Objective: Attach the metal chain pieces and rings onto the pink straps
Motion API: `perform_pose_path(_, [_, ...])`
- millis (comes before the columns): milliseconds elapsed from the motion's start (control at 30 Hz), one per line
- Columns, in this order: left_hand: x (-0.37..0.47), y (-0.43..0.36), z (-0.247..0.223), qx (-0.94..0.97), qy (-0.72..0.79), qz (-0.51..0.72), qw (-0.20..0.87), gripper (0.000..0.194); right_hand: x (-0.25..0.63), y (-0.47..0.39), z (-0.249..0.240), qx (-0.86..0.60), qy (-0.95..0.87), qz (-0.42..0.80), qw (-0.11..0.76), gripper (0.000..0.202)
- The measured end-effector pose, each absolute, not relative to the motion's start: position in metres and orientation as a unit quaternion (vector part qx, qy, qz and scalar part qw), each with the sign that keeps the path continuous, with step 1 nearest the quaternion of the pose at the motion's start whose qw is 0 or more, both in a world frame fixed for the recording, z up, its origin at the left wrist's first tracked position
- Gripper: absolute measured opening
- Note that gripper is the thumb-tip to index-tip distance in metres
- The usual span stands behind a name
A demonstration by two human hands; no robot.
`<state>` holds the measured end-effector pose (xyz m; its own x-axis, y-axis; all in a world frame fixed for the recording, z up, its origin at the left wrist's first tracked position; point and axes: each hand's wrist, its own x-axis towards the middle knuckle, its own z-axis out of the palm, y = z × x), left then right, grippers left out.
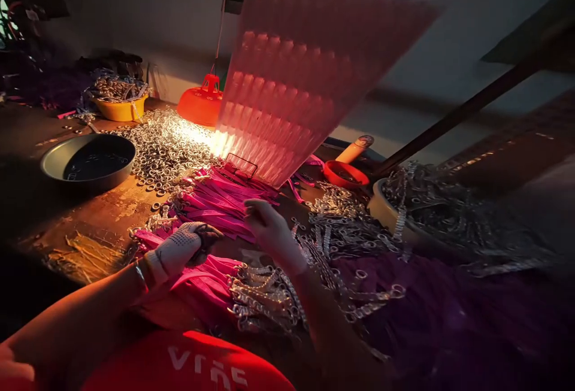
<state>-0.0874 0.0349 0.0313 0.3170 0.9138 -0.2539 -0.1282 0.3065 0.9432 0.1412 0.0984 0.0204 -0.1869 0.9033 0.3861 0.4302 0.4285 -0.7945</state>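
The gloved left hand (177,250) pinches a dark ring (207,238); the bare right hand (265,223) curls its fingers (contents unclear) over pink straps (220,199) on the tabletop (90,223).

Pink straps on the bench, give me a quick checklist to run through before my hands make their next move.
1. Left hand gloved and resting on the pink straps: ok.
2. Right hand bare, fingers curled over the strap pile; whether its grip holds anything: cannot tell.
3. Metal rings lit and within sight, spread beyond the straps: ok.
4. Clasp chains lie heaped and tangled under the right wrist: not ok.
5. Lamp lights the far side; the near right of the bench is dim: not ok.
6. Dark pan stands apart from both hands: ok.
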Motion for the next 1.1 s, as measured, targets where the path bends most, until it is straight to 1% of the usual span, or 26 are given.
perform_pose_path(67, [-0.08, 0.037, 0.023, 0.483, 0.421, 0.374, 0.67, 0.02, 0.108, 0.072, 0.038, -0.366, -0.789, 0.281, 0.406, 0.038])
perform_pose_path(167, [-0.074, 0.038, 0.013, 0.509, 0.416, 0.364, 0.66, 0.021, 0.078, 0.053, 0.053, -0.319, -0.817, 0.295, 0.379, 0.03])
perform_pose_path(233, [-0.076, 0.037, 0.011, 0.509, 0.417, 0.359, 0.662, 0.017, 0.075, 0.053, 0.057, -0.348, -0.79, 0.316, 0.394, 0.027])
perform_pose_path(300, [-0.082, 0.035, 0.014, 0.499, 0.419, 0.357, 0.669, 0.015, 0.079, 0.057, 0.059, -0.401, -0.731, 0.377, 0.404, 0.025])
perform_pose_path(367, [-0.09, 0.032, 0.019, 0.478, 0.428, 0.378, 0.668, 0.024, 0.086, 0.062, 0.061, -0.443, -0.648, 0.478, 0.394, 0.023])
perform_pose_path(433, [-0.095, 0.03, 0.023, 0.479, 0.454, 0.411, 0.629, 0.035, 0.091, 0.065, 0.062, -0.452, -0.567, 0.576, 0.376, 0.027])
perform_pose_path(467, [-0.096, 0.029, 0.025, 0.496, 0.472, 0.427, 0.591, 0.036, 0.092, 0.066, 0.062, -0.449, -0.538, 0.613, 0.365, 0.03])
perform_pose_path(533, [-0.095, 0.029, 0.027, 0.554, 0.492, 0.443, 0.505, 0.033, 0.094, 0.068, 0.061, -0.435, -0.506, 0.662, 0.341, 0.037])
perform_pose_path(600, [-0.091, 0.03, 0.028, 0.602, 0.484, 0.452, 0.446, 0.03, 0.096, 0.069, 0.058, -0.421, -0.492, 0.694, 0.314, 0.041])
perform_pose_path(700, [-0.085, 0.035, 0.026, 0.621, 0.462, 0.465, 0.43, 0.027, 0.096, 0.068, 0.05, -0.405, -0.475, 0.722, 0.298, 0.043])
perform_pose_path(833, [-0.082, 0.043, 0.018, 0.618, 0.455, 0.446, 0.461, 0.026, 0.095, 0.063, 0.037, -0.41, -0.475, 0.713, 0.312, 0.034])
perform_pose_path(933, [-0.084, 0.049, 0.014, 0.62, 0.448, 0.395, 0.508, 0.024, 0.096, 0.057, 0.029, -0.434, -0.507, 0.666, 0.333, 0.025])
perform_pose_path(1000, [-0.085, 0.051, 0.015, 0.621, 0.436, 0.358, 0.544, 0.025, 0.099, 0.052, 0.028, -0.442, -0.571, 0.595, 0.353, 0.018])
perform_pose_path(1100, [-0.083, 0.054, 0.019, 0.628, 0.429, 0.325, 0.562, 0.031, 0.107, 0.046, 0.032, -0.452, -0.696, 0.428, 0.359, 0.022])
